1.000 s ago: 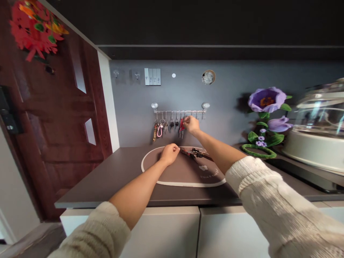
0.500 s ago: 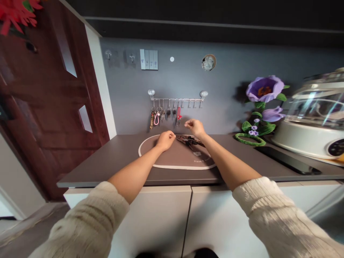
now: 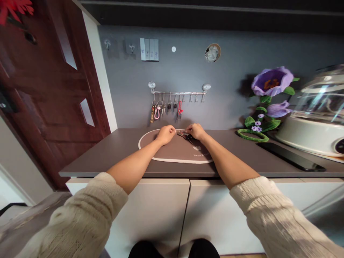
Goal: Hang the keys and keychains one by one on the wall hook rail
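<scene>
A small pile of dark keys (image 3: 189, 137) lies on a brown oval mat (image 3: 174, 152) with a pale border. My right hand (image 3: 196, 131) is at the pile's far edge, its fingers bent together in a pinch. What sits between those fingertips is too small to make out. Just left of the pile, my left hand (image 3: 166, 135) hovers over or rests on the mat; its fingers are curled closed, thumb against the index finger, and their contents are hidden. Behind both hands, a clear hook rail (image 3: 178, 93) on the wall carries several key sets, among them a red-corded one (image 3: 180, 110).
On the right stand a purple fabric flower (image 3: 272, 81) and a white appliance with a clear lid (image 3: 309, 132). A black phone (image 3: 291, 156) lies on the counter (image 3: 107, 154). A dark shelf (image 3: 188, 14) overhangs above. To the left is a brown door (image 3: 53, 107).
My right hand has come down from above the mat to the key pile. My left hand has hardly moved on the mat. The view has tilted slightly downward.
</scene>
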Available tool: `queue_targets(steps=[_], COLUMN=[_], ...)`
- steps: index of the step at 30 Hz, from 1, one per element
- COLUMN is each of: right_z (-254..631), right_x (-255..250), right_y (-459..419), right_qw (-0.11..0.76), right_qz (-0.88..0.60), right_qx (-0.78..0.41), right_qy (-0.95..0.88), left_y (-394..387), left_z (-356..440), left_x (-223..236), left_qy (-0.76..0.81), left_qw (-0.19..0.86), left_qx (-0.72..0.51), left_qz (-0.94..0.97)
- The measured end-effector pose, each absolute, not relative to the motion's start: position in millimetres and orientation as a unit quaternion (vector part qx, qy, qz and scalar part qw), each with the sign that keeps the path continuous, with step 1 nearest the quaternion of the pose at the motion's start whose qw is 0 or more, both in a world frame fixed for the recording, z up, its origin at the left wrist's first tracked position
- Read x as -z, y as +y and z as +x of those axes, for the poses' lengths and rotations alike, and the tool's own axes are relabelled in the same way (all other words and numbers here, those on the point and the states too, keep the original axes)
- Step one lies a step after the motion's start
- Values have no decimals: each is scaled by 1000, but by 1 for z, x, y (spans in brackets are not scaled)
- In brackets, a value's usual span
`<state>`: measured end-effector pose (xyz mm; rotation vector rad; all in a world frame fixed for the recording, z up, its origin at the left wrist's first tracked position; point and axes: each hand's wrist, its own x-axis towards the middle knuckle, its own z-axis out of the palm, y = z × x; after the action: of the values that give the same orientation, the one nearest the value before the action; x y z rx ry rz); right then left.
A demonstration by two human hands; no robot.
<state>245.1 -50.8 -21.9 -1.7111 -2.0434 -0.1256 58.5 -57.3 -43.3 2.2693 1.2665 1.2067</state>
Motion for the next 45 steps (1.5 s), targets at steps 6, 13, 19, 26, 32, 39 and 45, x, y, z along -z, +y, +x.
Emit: queue_targets(steps=[6,13,19,26,32,39,45], right_z=[242,240,238,238,240,242,244], right_x=[19,17,16,12,15,12,11], right_y=[-48,-48,-53,-57,-53,-57,-58], right_qw=[215,218,228,266,319,362,406], right_qz=[-632,-633,-631,-628,-618,-594,-559], right_qx=[28,14,8,-12,-41,-55,-40], right_qy=[-744,-743,-741,-731,-717,-716,-721], left_y=[-55,-54,-56,-60,-57,-59,-58], left_z=[59,59,59,60,61,62,64], left_x=[44,47,45,43,46,46,47], left_qy=[436,424,420,426,414,396,400], left_qw=[127,135,133,133,140,145,136], left_qx=[-396,-396,-395,-391,-401,-405,-397], left_qz=[798,803,806,805,805,811,814])
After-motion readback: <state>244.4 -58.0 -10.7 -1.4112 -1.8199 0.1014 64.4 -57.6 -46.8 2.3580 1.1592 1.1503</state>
